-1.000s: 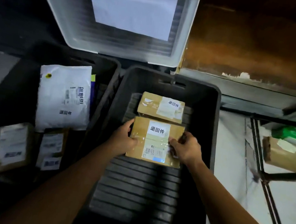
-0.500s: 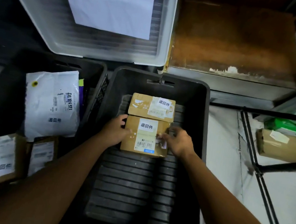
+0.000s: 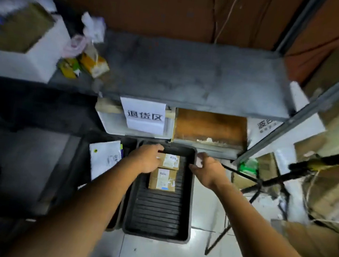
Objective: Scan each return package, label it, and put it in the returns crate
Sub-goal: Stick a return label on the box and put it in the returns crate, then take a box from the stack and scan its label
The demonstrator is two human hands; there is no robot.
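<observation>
We judge the placing step to be at its end. Two cardboard packages lie flat in the black returns crate (image 3: 158,214) at the centre of the frame. The near package (image 3: 162,180) sits just above the crate's bare ribbed floor in the picture. The far package (image 3: 170,161) lies directly above it, the two edge to edge or nearly so. Each carries a white label on top, too blurred for us to read.

The left hand (image 3: 145,159) hangs palm down over the left part of the far package. Its fingers (image 3: 157,148) bend loosely toward the crate's top rim and close on nothing; we cannot tell whether the hand touches the box. The right hand (image 3: 207,170) is over the crate's right rim, its fingers (image 3: 200,156) relaxed and also empty.

Left of the returns crate stands a second crate (image 3: 105,139) holding a white mailer (image 3: 102,158). A paper sign (image 3: 145,116) hangs above both, under a grey shelf (image 3: 194,74).

Next, we think, both hands need to lift clear of the crate and fetch another package to scan and label. We see no scanner in this view, so we cannot say where that reach should go.
</observation>
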